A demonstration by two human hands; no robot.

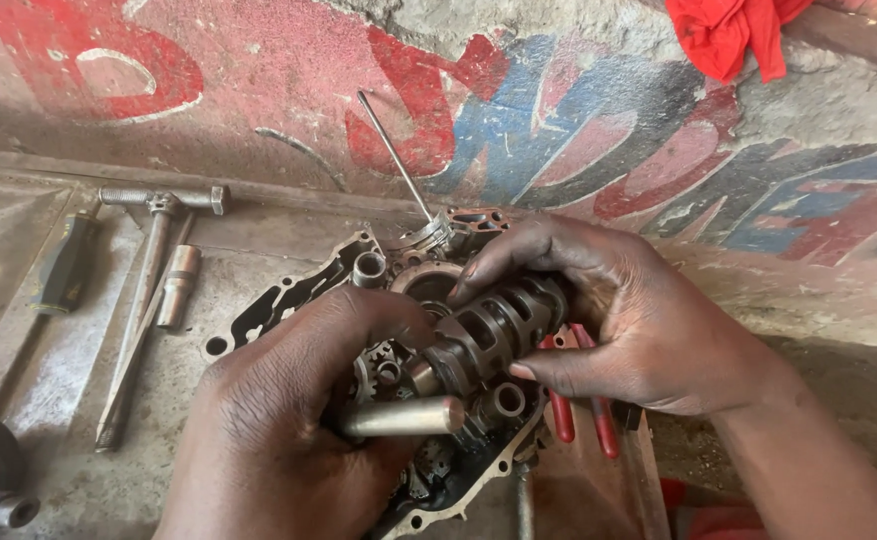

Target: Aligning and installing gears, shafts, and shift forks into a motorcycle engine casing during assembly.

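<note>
My right hand [623, 320] grips a dark grooved metal drum [493, 335], held level above an open engine case [303, 290]. My left hand [288, 420] is closed around a smooth steel shaft [408, 417] whose end points right, just under the drum's left end. Gears and bearing holes show inside the case beneath both hands. A thin metal rod [393, 155] stands up from the far side of the case.
A T-handle wrench [153, 260] and a socket [178, 285] lie left of the case, beside a black-handled tool [66, 262]. Red-handled pliers [583, 415] lie under my right hand. A painted wall rises behind, with a red cloth [728, 35] at top right.
</note>
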